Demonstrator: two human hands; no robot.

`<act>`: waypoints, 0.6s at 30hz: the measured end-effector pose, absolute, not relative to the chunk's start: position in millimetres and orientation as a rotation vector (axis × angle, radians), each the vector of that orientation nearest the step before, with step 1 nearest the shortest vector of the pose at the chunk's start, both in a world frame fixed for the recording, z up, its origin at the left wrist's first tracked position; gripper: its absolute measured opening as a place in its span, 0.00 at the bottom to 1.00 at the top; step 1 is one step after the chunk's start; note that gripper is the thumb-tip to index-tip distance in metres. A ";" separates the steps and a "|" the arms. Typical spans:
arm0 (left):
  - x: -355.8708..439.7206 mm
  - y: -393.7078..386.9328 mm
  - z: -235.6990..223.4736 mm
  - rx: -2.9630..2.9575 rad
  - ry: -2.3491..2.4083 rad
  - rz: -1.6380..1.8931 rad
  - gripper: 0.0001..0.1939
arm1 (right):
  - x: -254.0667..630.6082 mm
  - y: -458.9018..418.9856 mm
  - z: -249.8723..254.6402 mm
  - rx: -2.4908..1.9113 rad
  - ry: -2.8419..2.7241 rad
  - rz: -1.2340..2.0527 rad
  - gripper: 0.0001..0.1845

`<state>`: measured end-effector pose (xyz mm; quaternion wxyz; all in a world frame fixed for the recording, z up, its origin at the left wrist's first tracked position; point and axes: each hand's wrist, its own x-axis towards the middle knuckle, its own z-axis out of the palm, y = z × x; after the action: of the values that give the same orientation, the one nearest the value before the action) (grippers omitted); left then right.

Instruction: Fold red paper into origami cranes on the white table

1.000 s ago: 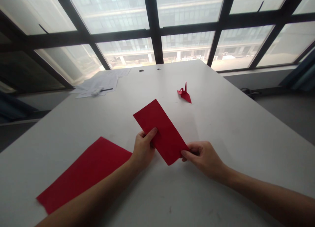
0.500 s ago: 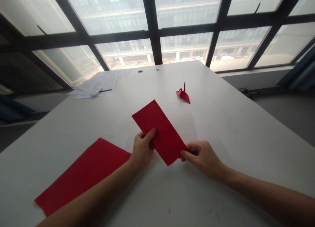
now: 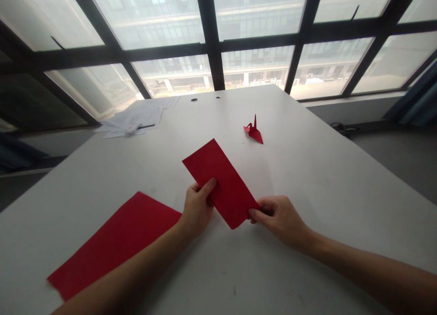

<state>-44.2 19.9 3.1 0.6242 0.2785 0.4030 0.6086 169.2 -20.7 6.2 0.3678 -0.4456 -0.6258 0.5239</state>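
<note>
A red rectangle of folded paper is held up at a slant above the table in the middle of the head view. My left hand grips its lower left edge, thumb on top and fingers underneath. At the near right corner, my right hand pinches the paper between thumb and fingers. A larger red sheet of paper lies flat at the lower left, partly covered by my left forearm. Beyond the held paper stands a red origami crane.
The white table stretches toward large dark-framed windows. Loose white papers, with a dark pen on them, lie at the far left. Blue curtains hang at the sides.
Almost nothing differs. Both hands keep their hold on the folded paper, and the view has shifted only very slightly.
</note>
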 end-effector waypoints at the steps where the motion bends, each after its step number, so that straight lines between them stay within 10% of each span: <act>1: -44.2 20.1 2.8 0.642 0.925 1.397 0.14 | 169.2 -20.7 6.3 -1.146 -1.607 1.341 0.08; 18: -27.7 -1.3 15.2 0.909 0.790 0.946 0.19 | 168.1 -15.3 13.9 -1.188 -1.404 1.277 0.12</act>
<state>-27.7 -1.3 15.2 0.7207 0.4115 0.3576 0.4283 168.1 -15.3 13.9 0.4360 -0.4775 -0.5643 0.5133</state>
